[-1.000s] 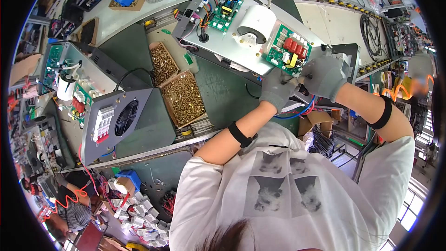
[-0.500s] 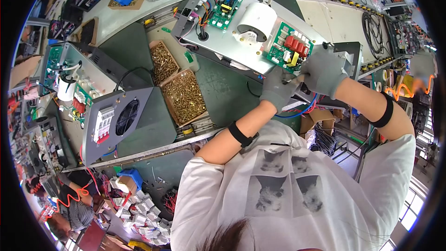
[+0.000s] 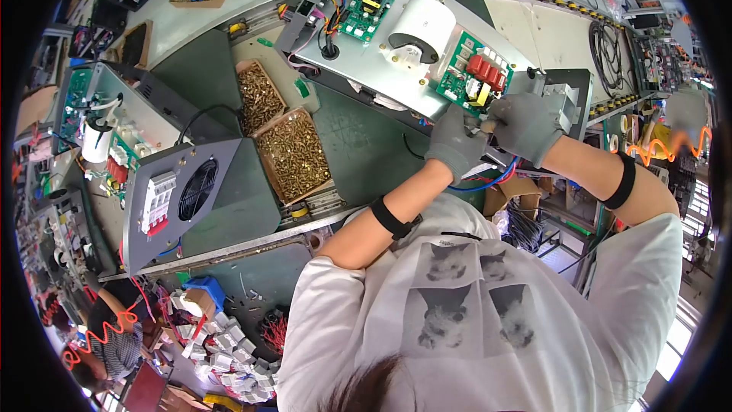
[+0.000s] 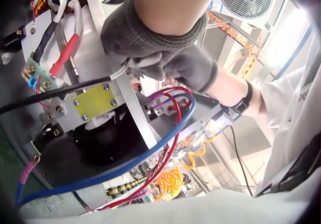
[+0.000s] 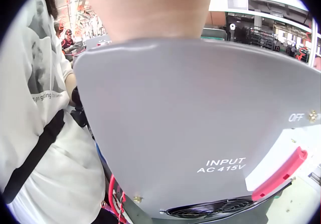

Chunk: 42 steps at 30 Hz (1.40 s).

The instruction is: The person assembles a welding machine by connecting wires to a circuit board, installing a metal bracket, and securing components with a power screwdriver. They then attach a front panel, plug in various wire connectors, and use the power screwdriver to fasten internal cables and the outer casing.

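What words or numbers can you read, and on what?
"INPUT": grey panel
"AC 415V": same panel, below "INPUT"
"OFF": same panel, beside the brass-coloured fitting; lettering beyond is cut off
"going": white shirt; neighbouring words unclear
Green circuit board: markings too small

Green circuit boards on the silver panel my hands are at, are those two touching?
Apart. The head view shows bare silver panel and a white cylinder between the board with red parts and the other board.
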{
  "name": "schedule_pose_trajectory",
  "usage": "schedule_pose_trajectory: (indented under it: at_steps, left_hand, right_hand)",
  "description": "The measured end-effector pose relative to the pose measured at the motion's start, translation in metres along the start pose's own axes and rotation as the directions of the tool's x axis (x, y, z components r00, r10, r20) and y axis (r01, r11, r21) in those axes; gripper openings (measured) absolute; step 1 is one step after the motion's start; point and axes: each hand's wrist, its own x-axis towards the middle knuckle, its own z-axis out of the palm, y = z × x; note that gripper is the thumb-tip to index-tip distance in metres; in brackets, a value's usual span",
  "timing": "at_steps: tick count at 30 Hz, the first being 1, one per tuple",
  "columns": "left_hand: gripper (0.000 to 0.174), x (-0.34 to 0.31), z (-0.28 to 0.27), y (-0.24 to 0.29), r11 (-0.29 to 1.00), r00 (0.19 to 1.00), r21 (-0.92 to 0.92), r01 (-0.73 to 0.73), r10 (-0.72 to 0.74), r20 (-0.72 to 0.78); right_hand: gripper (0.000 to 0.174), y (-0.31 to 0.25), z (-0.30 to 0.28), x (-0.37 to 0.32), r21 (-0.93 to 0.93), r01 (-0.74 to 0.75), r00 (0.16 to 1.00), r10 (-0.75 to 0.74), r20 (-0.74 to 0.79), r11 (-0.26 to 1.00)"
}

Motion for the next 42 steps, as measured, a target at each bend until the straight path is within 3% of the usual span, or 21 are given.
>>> schedule_pose_trajectory:
  at_steps: [2,4,5,6,7,8,9,11,12,13,15,16,17,19,23,25,28,33,35,37,42]
  left_hand:
    - [0.032,0.003,-0.012,0.001,0.999,0.999,0.026,-0.031,0.03,0.031]
    - [0.031,0.002,-0.033,0.022,0.959,0.951,0.244,0.144,-0.202,0.235]
    - [0.031,-0.003,-0.038,0.031,0.96,0.954,0.243,0.137,-0.194,0.227]
    - [0.029,-0.012,-0.041,0.041,0.976,1.0,0.216,-0.001,-0.001,0.012]
    - [0.027,-0.018,-0.044,0.053,0.965,0.961,0.22,-0.142,0.187,-0.202]
    - [0.021,-0.018,-0.043,0.068,0.957,0.898,0.21,-0.202,0.266,-0.35]
    - [0.021,-0.012,-0.043,0.068,0.954,0.899,0.216,-0.209,0.274,-0.342]
    - [0.019,0.004,-0.041,0.061,0.845,0.776,0.274,-0.46,0.532,-0.338]
    - [0.016,0.005,-0.042,0.056,0.873,0.824,0.21,-0.441,0.486,-0.29]
    - [0.016,0.005,-0.041,0.049,0.869,0.821,0.212,-0.447,0.492,-0.288]
    - [0.013,0.002,-0.041,0.031,0.956,0.939,-0.102,-0.274,0.243,-0.245]
    - [0.011,0.002,-0.036,0.024,0.906,0.957,-0.353,-0.232,0.147,-0.251]
    - [0.011,0.003,-0.034,0.017,0.908,0.957,-0.35,-0.23,0.146,-0.25]
    - [0.012,0.006,-0.033,0.002,0.83,0.95,-0.484,-0.276,0.16,-0.267]
    - [0.015,0.012,-0.034,-0.013,0.866,0.885,-0.26,-0.427,0.341,-0.319]
    - [0.024,0.004,-0.042,0.005,0.913,0.96,-0.403,-0.062,-0.057,-0.276]
    - [0.036,0.002,-0.037,0.004,0.966,0.952,-0.256,-0.035,-0.046,-0.303]
    - [0.05,0.004,-0.034,0.012,0.969,0.929,-0.247,-0.027,-0.067,-0.365]
    - [0.052,0.006,-0.032,0.008,0.985,0.94,-0.152,-0.083,0.027,-0.341]
    - [0.054,0.008,-0.036,0.012,0.988,0.952,-0.15,-0.044,-0.004,-0.307]
    - [0.052,0.007,-0.039,0.016,0.948,0.976,-0.317,0.039,-0.105,-0.193]
  right_hand:
    - [0.013,0.005,-0.007,-0.002,0.045,-0.004,0.999,0.006,-0.041,0.999]
    - [0.015,0.008,-0.03,-0.004,0.062,0.075,0.996,-0.072,-0.047,0.995]
    - [0.015,0.008,-0.032,-0.003,0.056,0.08,0.995,-0.077,-0.056,0.995]
    - [0.02,0.007,-0.032,-0.002,0.157,0.139,0.97,-0.103,-0.218,0.978]
    - [0.026,0.006,-0.032,-0.002,0.249,0.211,0.921,-0.106,-0.375,0.945]
    - [0.034,0.004,-0.035,0.001,0.246,0.282,0.915,-0.183,-0.359,0.927]
    - [0.034,0.011,-0.028,0.01,0.25,0.278,0.914,-0.175,-0.367,0.927]
    - [0.036,0.024,-0.007,0.029,0.194,0.541,0.806,-0.438,-0.397,0.818]
    - [0.033,0.016,-0.017,0.026,0.334,0.5,0.863,-0.428,-0.267,0.799]
    - [0.033,0.014,-0.02,0.028,0.331,0.501,0.862,-0.427,-0.272,0.8]
    - [0.029,0.013,-0.023,0.033,0.318,0.478,0.878,-0.449,-0.166,0.819]
    - [0.027,0.012,-0.024,0.038,0.309,0.476,0.877,-0.47,-0.098,0.823]
    - [0.027,0.011,-0.026,0.041,0.312,0.477,0.877,-0.471,-0.1,0.822]
    - [0.028,0.003,-0.041,0.041,0.17,0.428,0.89,-0.447,0.095,0.888]
    - [0.024,-0.009,-0.054,0.039,-0.079,0.442,0.895,-0.432,0.112,0.894]
    - [0.019,-0.018,-0.062,0.042,-0.267,0.403,0.915,-0.379,0.139,0.875]
    - [0.015,-0.029,-0.071,0.05,-0.468,0.391,0.92,-0.315,0.234,0.793]
    - [0.01,-0.027,-0.063,0.054,-0.421,0.426,0.904,-0.392,0.17,0.8]
    - [0.01,-0.028,-0.061,0.053,-0.412,0.426,0.904,-0.392,0.168,0.806]
    - [0.011,-0.03,-0.059,0.053,-0.379,0.415,0.907,-0.407,0.105,0.827]
    - [0.011,-0.035,-0.06,0.054,-0.391,0.417,0.908,-0.398,0.134,0.821]
